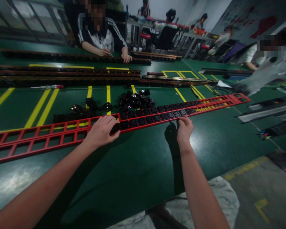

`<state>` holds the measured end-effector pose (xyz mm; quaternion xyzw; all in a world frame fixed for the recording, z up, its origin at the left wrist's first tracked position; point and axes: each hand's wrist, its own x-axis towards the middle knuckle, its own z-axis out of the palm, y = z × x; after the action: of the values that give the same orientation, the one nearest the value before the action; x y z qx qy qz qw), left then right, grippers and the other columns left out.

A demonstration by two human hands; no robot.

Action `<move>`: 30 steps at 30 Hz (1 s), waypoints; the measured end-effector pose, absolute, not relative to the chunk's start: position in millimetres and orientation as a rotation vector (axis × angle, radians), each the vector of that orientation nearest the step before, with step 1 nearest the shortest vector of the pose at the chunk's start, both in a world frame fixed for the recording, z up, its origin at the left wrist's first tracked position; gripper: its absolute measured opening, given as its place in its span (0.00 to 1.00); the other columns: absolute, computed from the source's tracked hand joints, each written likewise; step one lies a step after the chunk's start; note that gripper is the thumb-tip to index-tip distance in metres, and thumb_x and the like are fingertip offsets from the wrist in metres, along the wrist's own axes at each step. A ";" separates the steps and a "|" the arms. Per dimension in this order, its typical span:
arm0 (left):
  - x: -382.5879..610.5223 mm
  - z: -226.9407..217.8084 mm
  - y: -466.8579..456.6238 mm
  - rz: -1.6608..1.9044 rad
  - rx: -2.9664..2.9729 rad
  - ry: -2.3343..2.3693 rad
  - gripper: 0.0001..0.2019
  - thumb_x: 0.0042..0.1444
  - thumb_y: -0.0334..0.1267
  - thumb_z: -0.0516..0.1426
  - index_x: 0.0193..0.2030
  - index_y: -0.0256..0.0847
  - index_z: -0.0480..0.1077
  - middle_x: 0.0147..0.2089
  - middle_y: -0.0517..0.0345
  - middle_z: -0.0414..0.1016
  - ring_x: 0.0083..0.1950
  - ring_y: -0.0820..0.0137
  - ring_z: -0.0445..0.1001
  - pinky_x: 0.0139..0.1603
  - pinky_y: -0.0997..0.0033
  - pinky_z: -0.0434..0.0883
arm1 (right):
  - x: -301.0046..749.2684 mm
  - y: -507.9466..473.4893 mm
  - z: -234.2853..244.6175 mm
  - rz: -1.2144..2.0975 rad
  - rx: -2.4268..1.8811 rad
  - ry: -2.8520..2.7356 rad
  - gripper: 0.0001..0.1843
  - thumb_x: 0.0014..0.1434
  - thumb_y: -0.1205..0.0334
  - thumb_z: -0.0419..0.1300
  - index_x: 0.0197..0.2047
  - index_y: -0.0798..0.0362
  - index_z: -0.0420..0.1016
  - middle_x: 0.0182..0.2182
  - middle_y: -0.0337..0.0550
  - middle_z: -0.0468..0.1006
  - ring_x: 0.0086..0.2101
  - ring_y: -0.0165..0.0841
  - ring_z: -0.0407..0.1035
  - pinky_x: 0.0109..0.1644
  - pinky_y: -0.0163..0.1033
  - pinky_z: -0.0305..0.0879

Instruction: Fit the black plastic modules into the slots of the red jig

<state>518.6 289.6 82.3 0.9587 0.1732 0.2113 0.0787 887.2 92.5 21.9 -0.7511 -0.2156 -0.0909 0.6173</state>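
Note:
A long red frame [69, 137] with two rows of rectangular openings runs across the green table. Black power sockets [141, 121] fill its middle section, while the openings at its left are bare. My left hand [102, 131] is curled over the frame just left of the filled section, with a black socket [114, 128] between thumb and fingers. Its fingers partly cover that piece, so how deep it sits is hidden. Farther right, my right hand [185, 128] pinches the frame's near edge with thumb and fingertips.
Behind the frame lie a heap of loose black parts [135, 99] and a smaller group [85, 108]. Long dark rails [62, 78] and a red-handled screwdriver [54, 86] lie farther back. A co-worker [102, 35] sits across the table; another person leans in at the right.

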 end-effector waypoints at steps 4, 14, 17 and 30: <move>516.4 79.7 288.3 0.657 2.850 0.404 0.17 0.56 0.29 0.53 0.53 0.39 0.70 0.57 0.42 0.71 0.58 0.55 0.71 0.57 0.54 0.73 | 887.3 92.6 22.8 -0.214 -1.735 -0.485 0.10 0.48 0.61 0.59 0.32 0.52 0.79 0.48 0.48 0.77 0.53 0.42 0.70 0.65 0.53 0.60; 516.9 77.3 288.6 0.690 2.835 0.399 0.09 0.57 0.30 0.53 0.44 0.40 0.69 0.53 0.44 0.73 0.53 0.59 0.74 0.51 0.59 0.74 | 889.5 92.7 19.9 -0.227 -1.716 -0.503 0.09 0.48 0.61 0.59 0.32 0.52 0.79 0.47 0.47 0.77 0.52 0.41 0.70 0.66 0.53 0.59; 515.2 77.4 286.9 0.758 2.809 0.437 0.04 0.58 0.31 0.53 0.40 0.41 0.66 0.52 0.44 0.73 0.49 0.61 0.75 0.45 0.64 0.74 | 889.5 92.8 19.8 -0.222 -1.717 -0.503 0.10 0.48 0.61 0.59 0.32 0.52 0.79 0.47 0.48 0.77 0.52 0.42 0.70 0.66 0.53 0.60; 519.4 86.4 285.7 0.544 2.903 0.464 0.04 0.58 0.33 0.53 0.32 0.43 0.63 0.50 0.44 0.73 0.49 0.56 0.73 0.49 0.53 0.70 | 890.4 92.7 17.9 -0.224 -1.710 -0.501 0.09 0.49 0.61 0.59 0.32 0.51 0.79 0.47 0.46 0.77 0.52 0.41 0.70 0.66 0.53 0.60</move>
<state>519.4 285.7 86.4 0.9682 0.1546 0.1816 0.0761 890.4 92.7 17.9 -0.7447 -0.2182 -0.0977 0.6231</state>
